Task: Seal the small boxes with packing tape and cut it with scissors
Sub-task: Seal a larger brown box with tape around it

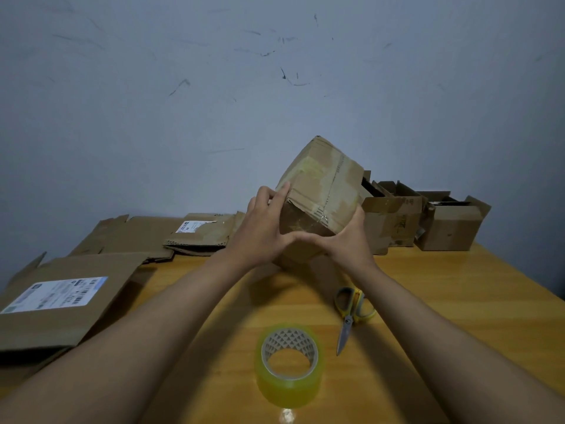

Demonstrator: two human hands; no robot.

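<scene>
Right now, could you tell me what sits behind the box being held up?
Behind the held box, open cardboard boxes stand along the wall; the nearest is partly covered by it and the right hand. Their contents cannot be seen.

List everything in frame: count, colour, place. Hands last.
small brown cardboard box: 1, brown with old tape marks, tilted, held up over the table's far middle
roll of clear yellowish packing tape: 1, near centre, lying flat
yellow-and-grey-handled scissors: 1, right of the tape, blades closed, pointing toward the camera
open brown cardboard boxes: at least 2, far right, flaps up
flattened brown cardboard pieces: several, left side, two with white labels
wooden table: 1, orange-brown
wall: grey-blue, scuffed
left hand: holds the box's left side
right hand: holds the box's lower right
</scene>
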